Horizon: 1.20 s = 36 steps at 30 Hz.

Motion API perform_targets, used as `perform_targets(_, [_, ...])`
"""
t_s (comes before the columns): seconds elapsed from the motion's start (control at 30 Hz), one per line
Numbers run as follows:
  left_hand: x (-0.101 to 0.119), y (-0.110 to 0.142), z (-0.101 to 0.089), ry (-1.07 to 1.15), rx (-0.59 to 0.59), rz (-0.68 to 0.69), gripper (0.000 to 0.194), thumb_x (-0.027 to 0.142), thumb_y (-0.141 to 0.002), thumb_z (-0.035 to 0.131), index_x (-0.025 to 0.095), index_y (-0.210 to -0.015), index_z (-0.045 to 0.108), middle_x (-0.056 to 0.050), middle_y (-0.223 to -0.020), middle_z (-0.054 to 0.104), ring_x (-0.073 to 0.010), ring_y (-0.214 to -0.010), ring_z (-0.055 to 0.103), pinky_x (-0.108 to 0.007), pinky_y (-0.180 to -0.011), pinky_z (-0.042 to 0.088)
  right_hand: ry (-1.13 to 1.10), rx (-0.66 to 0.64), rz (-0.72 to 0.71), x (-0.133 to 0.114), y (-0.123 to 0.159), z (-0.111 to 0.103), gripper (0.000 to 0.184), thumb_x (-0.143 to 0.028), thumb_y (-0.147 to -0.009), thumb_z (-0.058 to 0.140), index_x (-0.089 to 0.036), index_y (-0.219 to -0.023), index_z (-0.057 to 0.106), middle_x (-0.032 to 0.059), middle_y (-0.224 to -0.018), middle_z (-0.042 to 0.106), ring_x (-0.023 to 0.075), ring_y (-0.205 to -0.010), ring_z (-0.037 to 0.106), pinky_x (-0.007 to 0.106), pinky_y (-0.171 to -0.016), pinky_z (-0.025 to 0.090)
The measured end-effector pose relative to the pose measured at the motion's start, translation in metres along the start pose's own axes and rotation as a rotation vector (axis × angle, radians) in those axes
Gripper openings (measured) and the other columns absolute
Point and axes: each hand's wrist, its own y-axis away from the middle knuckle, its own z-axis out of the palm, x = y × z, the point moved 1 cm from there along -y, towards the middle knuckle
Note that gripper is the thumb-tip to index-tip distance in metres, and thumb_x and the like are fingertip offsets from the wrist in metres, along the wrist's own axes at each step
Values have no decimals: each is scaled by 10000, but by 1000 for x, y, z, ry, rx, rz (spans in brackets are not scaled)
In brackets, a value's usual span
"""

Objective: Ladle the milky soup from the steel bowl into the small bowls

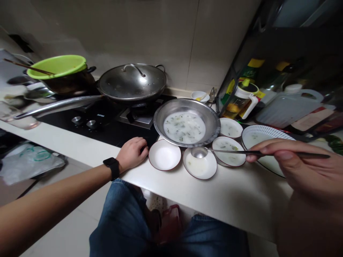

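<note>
And here's the right hand (300, 167), thumb and fingers pinched narrowly around the dark handle of a long, slim metal spoon (199, 152), holding it out level toward the front of the big round stainless-steel basin (211, 121)! The spoon's shiny bowl sits right at the far edge of a small white plate with a brown rim (200, 167), just in front of the basin, though whether it's touching, you can't tell from here. Inside that plate, a thin film of milky soup. The left hand (132, 154), black smartwatch (112, 167) on the wrist, rests on the white countertop (214, 189) left of the basin, fingers curled in loosely, gripping nothing, right beside an empty-looking brown-rimmed white plate (164, 155). The basin itself holds a pool of milky soup flecked with green (184, 127). Two more brown-rimmed plates (229, 127) sit to its right, and beyond them a wide white plate with a ribbed rim (257, 137). Behind it, a black gas hob (99, 125) carries a lidded steel wok (132, 82), with a lime-green-rimmed pot (57, 66) further back!
</note>
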Motion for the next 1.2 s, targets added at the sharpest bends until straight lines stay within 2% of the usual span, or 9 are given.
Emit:
perform_targets(0.07, [0, 0, 0, -6, -6, 2, 192, 273, -964, 480, 236, -792, 557, -59, -805, 618, -237, -811, 591, -390, -780, 495, 68, -160, -63, -1, -1, 2, 208, -397, -928, 773, -244, -801, 835, 79, -742, 799, 238, -720, 790, 367, -748, 668])
perform_targets(0.17, [-1, 0, 1, -9, -10, 7, 190, 274, -965, 478, 235, -794, 553, -61, -804, 616, -241, -810, 590, -395, -779, 494, 64, -206, -37, 0, -4, 6, 229, -420, -944, 760, -233, -825, 816, 75, -719, 802, 211, -701, 799, 297, -718, 670])
perform_targets(0.37, [-1, 0, 1, -6, -9, 11, 183, 264, -957, 486, 234, -789, 553, -61, -802, 619, -241, -809, 589, -396, -777, 491, -172, -48, 539, 20, -17, 16, 437, -561, -692, 933, -175, -750, 736, 61, -568, 712, 250, -454, 728, 305, -474, 636])
perform_targets(0.43, [-1, 0, 1, -8, -11, 11, 183, 267, -959, 485, 236, -791, 548, -61, -802, 620, -240, -810, 589, -394, -776, 489, -207, 21, 649, 28, -22, 16, 426, -502, -631, 963, -176, -722, 705, 43, -542, 681, 245, -408, 703, 282, -425, 605])
perform_targets(0.57, [-1, 0, 0, -16, -10, 10, 186, 269, -964, 481, 239, -788, 535, -57, -799, 613, -237, -814, 590, -389, -785, 488, -221, 107, 771, 31, -26, 14, 258, -354, -691, 872, -173, -711, 690, 64, -501, 658, 243, -383, 684, 268, -399, 587])
perform_targets(0.8, [-1, 0, 1, -17, -6, 20, 192, 265, -970, 473, 231, -794, 542, -58, -805, 616, -236, -812, 591, -388, -781, 488, -280, 339, 633, 13, -28, 13, 136, -179, -579, 781, -153, -671, 685, 47, -492, 640, 195, -343, 634, 227, -347, 543])
perform_targets(0.97, [-1, 0, 1, -14, -4, 20, 202, 269, -970, 473, 230, -786, 544, -58, -795, 612, -236, -804, 585, -390, -770, 483, -313, 473, 548, 12, -30, 20, 69, -156, -718, 721, -153, -733, 654, 45, -589, 666, 186, -386, 658, 282, -400, 605])
perform_targets(1.1, [0, -1, 1, -3, -4, 18, 198, 265, -961, 475, 228, -781, 550, -58, -791, 613, -237, -804, 583, -392, -769, 482, -334, 468, 389, 23, -26, 32, 156, -244, -817, 801, -173, -833, 663, 5, -658, 695, 215, -490, 741, 302, -474, 652])
perform_targets(1.2, [0, -1, 1, -5, -9, 11, 194, 266, -962, 474, 227, -788, 551, -58, -797, 613, -234, -811, 583, -390, -774, 484, -254, 321, 269, 32, -17, 40, 229, -378, -878, 823, -178, -885, 712, 14, -683, 736, 218, -605, 793, 300, -584, 682])
